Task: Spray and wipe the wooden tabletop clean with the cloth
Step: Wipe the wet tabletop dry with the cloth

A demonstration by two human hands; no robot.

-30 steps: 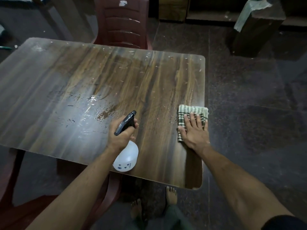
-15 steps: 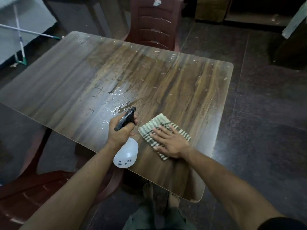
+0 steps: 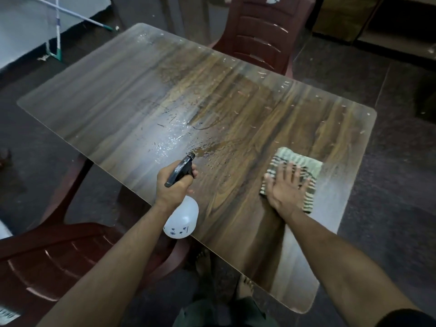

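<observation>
The wooden tabletop (image 3: 247, 109) fills the middle of the view, with wet droplets and streaks near its centre. My left hand (image 3: 173, 186) grips the neck of a white spray bottle (image 3: 182, 219) with a black trigger head, nozzle pointing toward the wet patch. My right hand (image 3: 286, 187) lies flat with spread fingers on a green-and-white checked cloth (image 3: 297, 161), pressing it to the tabletop near the right edge.
A maroon plastic chair (image 3: 262, 31) stands at the table's far side and another (image 3: 54, 258) at the near left. A mop or broom handle (image 3: 70, 13) lies on the floor at the far left. My bare feet (image 3: 203, 260) show below the table's near edge.
My right hand has slid the cloth across the table, first left toward the bottle, then back toward the right edge. The left hand keeps the bottle steady. The camera view shifted.
</observation>
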